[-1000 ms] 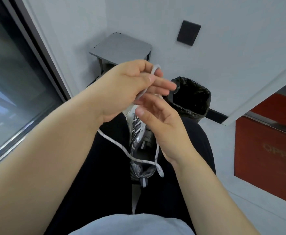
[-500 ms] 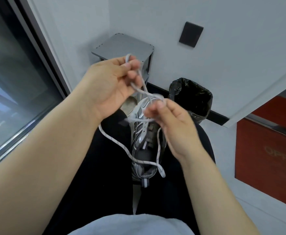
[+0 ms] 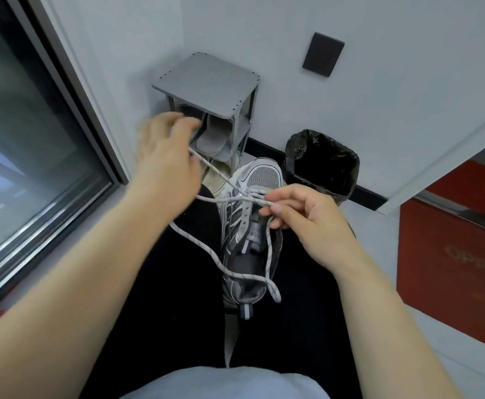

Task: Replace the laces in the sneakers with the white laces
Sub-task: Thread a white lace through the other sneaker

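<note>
Wall (image 3: 264,24): smooth, matte, pale grey-white, with a dark skirting strip at its foot.
Window (image 3: 20,168): a flat glass pane in a dark metal frame, along the left side.
Lap (image 3: 178,312): soft black trousers, with the hem of a light grey shirt at the bottom edge.
Cabinet (image 3: 451,254): a glossy red panel with faint lettering, on the right.
Rack (image 3: 206,82): grey and boxy, with a square rounded-corner top dotted along its edges; grey slippers (image 3: 215,133) lie on its shelf.
Bin (image 3: 322,162): round, lined with a crinkled, shiny black bag, standing against the wall beside the rack.
Sneaker (image 3: 264,174): silver and grey with a mesh toe and curved glossy overlays; it lies between the thighs, toe towards the wall, tongue open.
Left hand (image 3: 163,165): blurred and raised over the rack, fingers curled; one strand of lace runs taut from under them to the front eyelets.
Right hand (image 3: 307,217): thumb and forefinger pinch another strand just above the tongue, the other fingers folded in.
White lace (image 3: 195,243): a round woven cord flecked with dark specks, threaded at the front eyelets; slack loops trail over the left thigh and across the heel opening.
Wall plate (image 3: 323,54): a small, flat black rectangle.
</note>
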`<state>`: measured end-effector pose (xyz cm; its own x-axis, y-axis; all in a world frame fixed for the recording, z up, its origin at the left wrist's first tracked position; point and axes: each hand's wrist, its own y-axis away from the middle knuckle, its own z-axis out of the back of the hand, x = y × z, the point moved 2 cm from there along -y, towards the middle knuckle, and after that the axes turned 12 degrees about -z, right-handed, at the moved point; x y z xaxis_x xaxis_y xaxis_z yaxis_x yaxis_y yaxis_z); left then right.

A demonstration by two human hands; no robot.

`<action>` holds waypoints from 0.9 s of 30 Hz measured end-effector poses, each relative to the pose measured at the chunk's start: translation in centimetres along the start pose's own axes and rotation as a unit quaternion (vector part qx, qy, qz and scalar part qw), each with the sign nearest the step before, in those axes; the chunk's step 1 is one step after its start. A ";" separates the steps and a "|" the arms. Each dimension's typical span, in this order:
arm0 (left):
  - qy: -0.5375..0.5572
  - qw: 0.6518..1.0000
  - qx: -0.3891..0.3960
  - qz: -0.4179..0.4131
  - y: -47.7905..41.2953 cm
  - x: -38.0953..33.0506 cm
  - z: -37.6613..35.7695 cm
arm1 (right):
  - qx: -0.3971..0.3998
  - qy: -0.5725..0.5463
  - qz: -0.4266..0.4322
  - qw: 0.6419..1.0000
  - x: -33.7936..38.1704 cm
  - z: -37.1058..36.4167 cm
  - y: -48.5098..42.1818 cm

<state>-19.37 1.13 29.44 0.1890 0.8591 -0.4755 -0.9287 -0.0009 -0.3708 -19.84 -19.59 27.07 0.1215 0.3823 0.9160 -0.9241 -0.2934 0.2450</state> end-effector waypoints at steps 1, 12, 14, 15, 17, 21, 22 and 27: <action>0.006 0.996 0.003 -0.088 0.3 -1.0 -0.6 | 0.003 -0.015 0.004 1.000 0.3 -0.4 -0.1; 0.092 0.969 0.195 -0.118 -0.1 -1.4 -2.1 | -0.120 0.071 0.018 0.990 -0.2 -0.8 -1.7; 0.079 0.975 0.184 -0.101 0.0 -1.2 -2.5 | -0.141 0.132 0.003 0.981 -0.8 -1.1 -2.0; 0.075 0.977 0.177 -0.095 0.1 -1.0 -2.8 | -0.146 0.165 0.001 0.975 -1.0 -1.2 -2.1; 0.073 0.980 0.161 -0.089 0.3 -0.6 -3.5 | -0.144 0.222 0.003 0.964 -1.1 -1.4 -2.1; 0.072 0.985 0.141 -0.070 0.6 -0.2 -4.1 | -0.141 0.240 0.007 0.960 -1.1 -1.7 -2.1; 0.072 0.986 0.138 -0.067 0.6 -0.2 -4.2 | -0.142 0.232 0.007 0.962 -1.0 -1.8 -2.1; 0.080 0.985 0.141 -0.064 0.5 -0.2 -4.2 | -0.136 0.211 0.000 0.968 -1.1 -2.2 -2.3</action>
<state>-18.55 -1.23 25.98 0.3374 0.7509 -0.5677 -0.9413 0.2641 -0.2101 -18.64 -17.43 24.77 0.0158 0.7223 0.6914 -0.9922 -0.0741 0.1000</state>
